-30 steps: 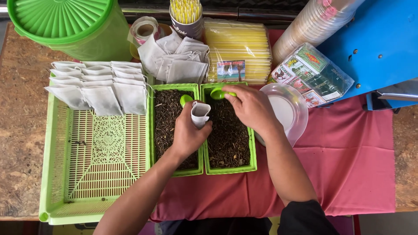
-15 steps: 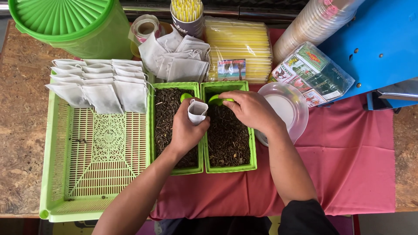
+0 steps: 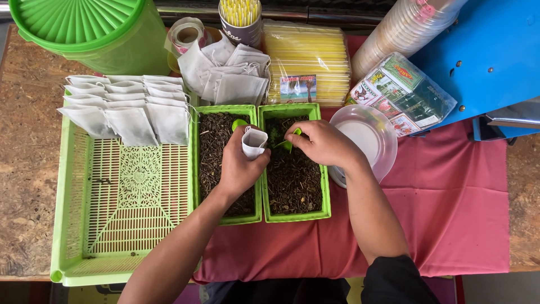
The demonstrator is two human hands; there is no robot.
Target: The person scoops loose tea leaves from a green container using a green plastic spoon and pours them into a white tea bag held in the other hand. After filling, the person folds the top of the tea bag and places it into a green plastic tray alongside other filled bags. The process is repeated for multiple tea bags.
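I read this as a small tea-packing stall or workshop: at twelve o'clock on my table lie empty filter bags, two green trays of dried leaves, stacked plastic cups, straws, and at two o'clock a blue sealing machine.

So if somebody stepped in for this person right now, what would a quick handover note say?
Left hand: holds a small white paper bag, mouth open, over the left green tray of dark dried leaves.
Right hand: holds a green scoop down in the right green tray of leaves.
Done, by the look of it: flat white bags lie in rows on the big green basket tray.
Left: the held bag looks unfilled; more loose bags wait behind the trays.
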